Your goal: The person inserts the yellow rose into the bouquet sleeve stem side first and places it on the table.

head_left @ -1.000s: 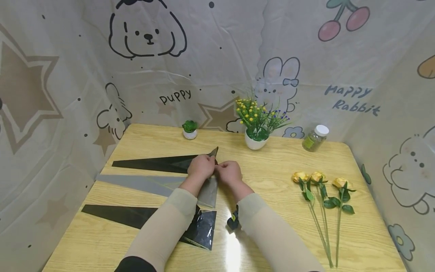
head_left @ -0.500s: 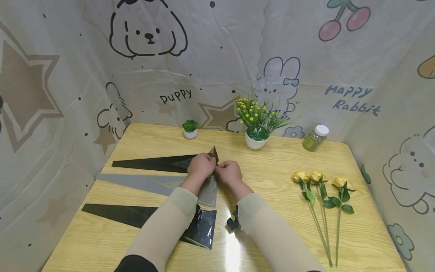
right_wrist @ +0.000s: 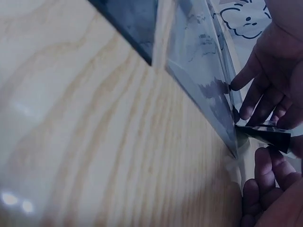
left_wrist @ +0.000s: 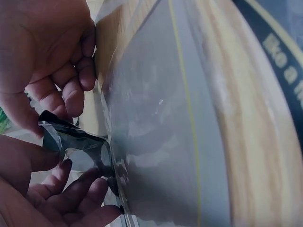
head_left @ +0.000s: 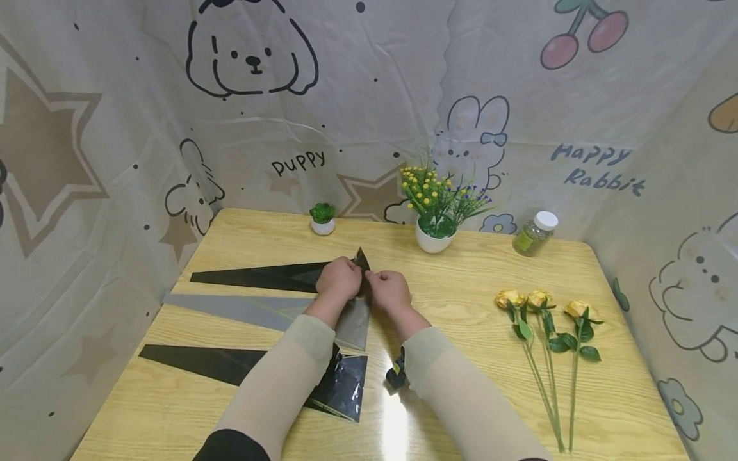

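Note:
A long, tapering black flower sleeve [head_left: 259, 276] lies at the back left, its wide end raised between the two hands. My left hand [head_left: 340, 280] pinches the film's edge between thumb and fingers. Opposite it, my right hand [head_left: 389, 291] pinches the other side. In the left wrist view the film's mouth [left_wrist: 71, 135] gapes a little between the fingers; the right wrist view shows the dark film [right_wrist: 267, 137] too. Just nearer lies a grey sleeve [head_left: 230, 307], partly under the left forearm. Another black sleeve [head_left: 202, 363] lies in front, crossed by that same arm.
Three yellow roses [head_left: 539, 299] with long stems lie at the right. A potted flower plant [head_left: 435, 237], a small succulent [head_left: 322, 219] and a lidded jar [head_left: 533, 237] stand along the back. A dark leafy thing [head_left: 395, 376] is partly hidden by the right cuff.
The peak of the black sleeve's raised end has swung slightly left. Both hands have shifted a little, and their fingertips are slightly farther apart.

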Available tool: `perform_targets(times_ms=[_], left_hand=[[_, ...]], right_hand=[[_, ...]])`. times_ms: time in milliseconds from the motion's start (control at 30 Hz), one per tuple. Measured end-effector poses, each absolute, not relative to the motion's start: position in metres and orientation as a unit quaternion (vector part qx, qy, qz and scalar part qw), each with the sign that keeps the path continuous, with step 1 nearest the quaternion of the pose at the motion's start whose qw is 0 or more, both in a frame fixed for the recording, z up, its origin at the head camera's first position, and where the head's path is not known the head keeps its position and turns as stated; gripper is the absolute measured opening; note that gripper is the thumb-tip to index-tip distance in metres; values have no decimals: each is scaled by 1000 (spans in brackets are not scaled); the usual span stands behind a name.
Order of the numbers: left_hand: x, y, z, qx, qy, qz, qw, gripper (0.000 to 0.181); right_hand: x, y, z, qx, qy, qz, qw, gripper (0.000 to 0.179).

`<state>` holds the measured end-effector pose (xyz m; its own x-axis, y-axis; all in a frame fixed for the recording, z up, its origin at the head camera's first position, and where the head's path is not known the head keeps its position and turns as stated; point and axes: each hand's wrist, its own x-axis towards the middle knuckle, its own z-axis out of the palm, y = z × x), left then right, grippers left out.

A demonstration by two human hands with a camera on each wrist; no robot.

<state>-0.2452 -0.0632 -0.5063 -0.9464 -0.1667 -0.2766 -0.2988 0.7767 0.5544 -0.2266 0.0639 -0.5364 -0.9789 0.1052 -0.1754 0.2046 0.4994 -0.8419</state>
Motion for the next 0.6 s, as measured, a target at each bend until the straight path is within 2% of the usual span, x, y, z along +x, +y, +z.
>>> perform_targets(times_ms=[167, 367, 600], left_hand=[[-245, -65, -506, -123, 934, 317, 109, 27], [-242, -63, -506, -113, 935, 324, 94, 38], [-241, -65, -505, -115, 934, 322, 102, 27]], right_hand=[[-229, 65, -536, 84, 867, -488, 54, 37], [-228, 66, -537, 67, 875, -477, 51, 44], [-228, 66, -536, 68, 877, -474, 47, 34]])
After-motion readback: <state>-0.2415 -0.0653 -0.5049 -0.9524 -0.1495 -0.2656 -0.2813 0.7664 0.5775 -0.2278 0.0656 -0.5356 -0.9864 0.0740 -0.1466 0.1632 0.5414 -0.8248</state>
